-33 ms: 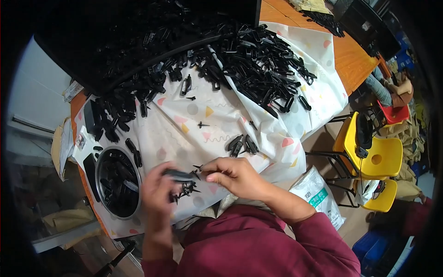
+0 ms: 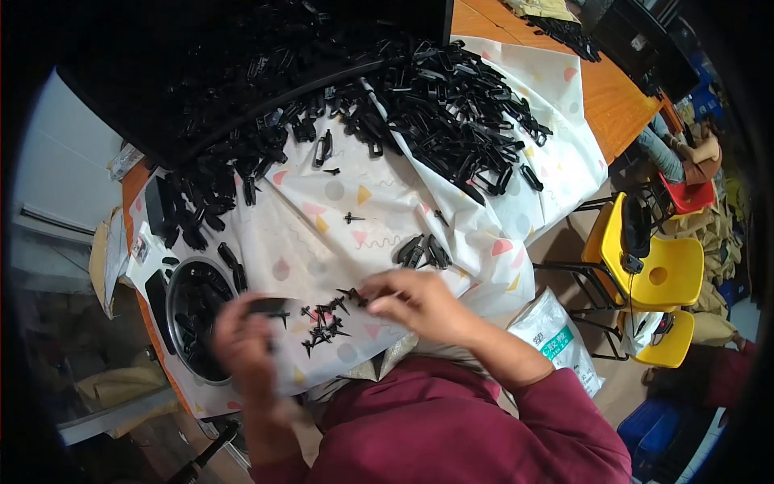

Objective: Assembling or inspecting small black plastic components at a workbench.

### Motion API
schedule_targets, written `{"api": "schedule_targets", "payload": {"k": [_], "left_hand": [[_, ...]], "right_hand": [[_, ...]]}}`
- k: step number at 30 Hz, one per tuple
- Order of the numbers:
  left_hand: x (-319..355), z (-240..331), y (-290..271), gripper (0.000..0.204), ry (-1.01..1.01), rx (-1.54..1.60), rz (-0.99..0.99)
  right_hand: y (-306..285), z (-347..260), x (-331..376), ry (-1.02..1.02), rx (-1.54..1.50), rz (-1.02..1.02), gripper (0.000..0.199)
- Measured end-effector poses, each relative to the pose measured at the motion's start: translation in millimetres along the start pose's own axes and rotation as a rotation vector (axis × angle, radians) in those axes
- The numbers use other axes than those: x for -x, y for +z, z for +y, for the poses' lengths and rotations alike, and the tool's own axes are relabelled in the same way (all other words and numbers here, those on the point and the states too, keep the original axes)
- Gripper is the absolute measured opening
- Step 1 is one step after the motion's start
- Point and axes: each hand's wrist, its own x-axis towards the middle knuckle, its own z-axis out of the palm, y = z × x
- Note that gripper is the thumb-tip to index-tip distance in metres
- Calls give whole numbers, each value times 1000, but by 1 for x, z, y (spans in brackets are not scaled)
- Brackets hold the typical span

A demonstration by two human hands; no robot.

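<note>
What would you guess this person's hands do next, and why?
Probably the right hand pinches one small black pin from the loose cluster at its fingertips and carries it to the black clip in the left hand, which sits beside it.

I see glossy black plastic clips [image 2: 451,105] heaped on a smooth, matt patterned plastic sheet [image 2: 379,206] covering the orange wooden counter [image 2: 613,97]. Near left, a shiny metal bowl [image 2: 179,278]; far right, glossy yellow plastic chairs [image 2: 665,270].
</note>
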Motion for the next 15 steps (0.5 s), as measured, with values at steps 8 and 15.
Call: {"api": "schedule_targets", "payload": {"k": [8,15], "left_hand": [[-36,-9,-38,28,674,-1188,294],[-45,-29,129,11,387,-412,-358]], "right_hand": [[-65,33,3,139,333,401,16],[-21,21,3,174,604,167,21]]}}
